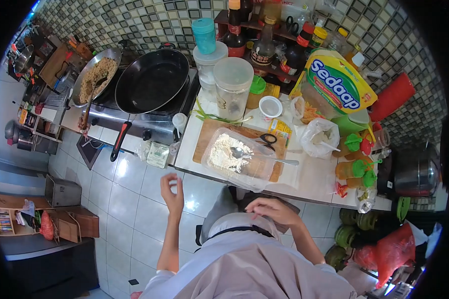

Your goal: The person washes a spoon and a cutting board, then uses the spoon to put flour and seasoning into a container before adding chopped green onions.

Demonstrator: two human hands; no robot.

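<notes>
My left hand (172, 191) is raised over the floor, just off the counter's front edge, its fingers curled with a gap between them and nothing held. Close to my waist, my right hand (273, 209) has its fingers spread and holds nothing. Beyond both hands lies a clear plastic container (259, 172) of white flour (226, 153), with a metal spoon (289, 162) resting in it, its handle over the right rim. The container sits on a wooden cutting board (204, 141). Black-handled scissors (268, 140) lie behind it, near a yellow packet (280, 130).
A black pan (152, 82) sits on the stove, its handle jutting forward. Left of it is a pan of brown food (97, 79). Behind the board stand jars (233, 82) and bottles. A plastic bag (320, 138) and green-lidded containers (354, 169) occupy the right side.
</notes>
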